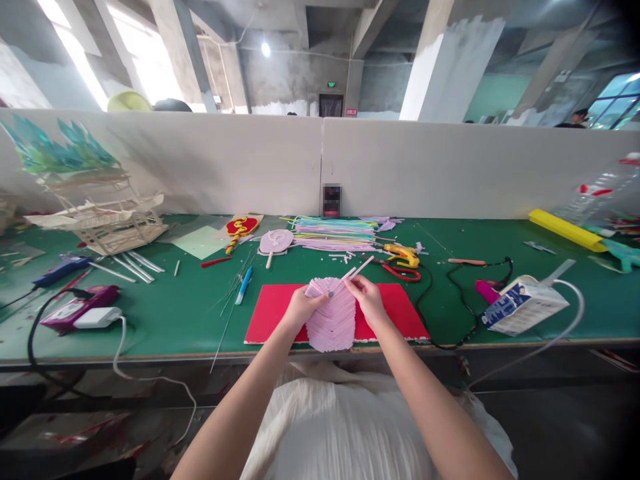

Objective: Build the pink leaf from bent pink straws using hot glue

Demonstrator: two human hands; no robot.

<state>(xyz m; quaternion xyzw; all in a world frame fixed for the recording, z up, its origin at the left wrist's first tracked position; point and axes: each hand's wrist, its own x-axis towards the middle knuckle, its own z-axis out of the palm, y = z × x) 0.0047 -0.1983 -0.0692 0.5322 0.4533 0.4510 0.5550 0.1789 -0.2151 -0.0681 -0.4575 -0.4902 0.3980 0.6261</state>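
A pale pink leaf-shaped piece (331, 323), made of slanting rows of fuzzy pipe cleaners, is held above a red board (277, 313). My left hand (304, 304) grips its upper left edge, the thumb lying across the front near a small dark spot. At the upper right edge, my right hand (365, 297) pinches a light pink pipe cleaner (363, 267), whose free end sticks up to the right. Another short end rises beside it from the top of the piece. My fingertips hide exactly where the strand meets the leaf.
Behind the board lie bundled coloured pipe cleaners (335, 233), a pink round piece (276, 242) and a yellow glue gun (403, 255) by red-handled scissors (401, 272). A blue pen-like tool (244, 285) sits left. Cables, a carton (523, 305) and a purple power strip (83, 308) flank the work area.
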